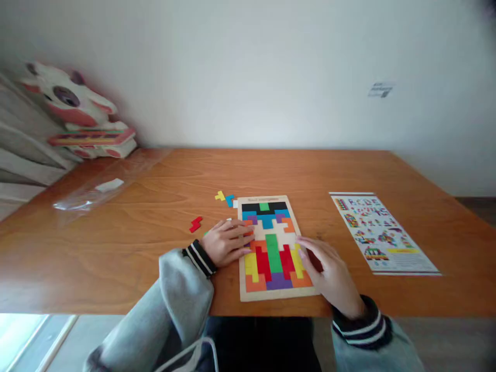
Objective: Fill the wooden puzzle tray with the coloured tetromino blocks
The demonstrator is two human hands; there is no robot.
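A wooden puzzle board (pixel 279 295) lies near the front edge of the table, filled with coloured block pieces. Green, red, yellow, purple and orange pieces sit in its lower part; black and blue ones are at the top. Across its middle is a pale area, and I cannot tell whether it is white pieces or bare board. My left hand (pixel 228 242) rests over the board's left edge, fingers stretched out and holding nothing visible. At the right edge, my right hand (pixel 329 268) has its thumb and fingers apart, fingertips by the yellow piece (pixel 297 261).
Loose beside the board are a red piece (pixel 196 224), a yellow piece (pixel 220 196), a blue piece (pixel 229 200) and a white piece (pixel 235 204). A printed sheet (pixel 368 223) lies right. Far left are a clear plastic bag (pixel 89 194) and a cow-shaped toy keyboard (pixel 91 138).
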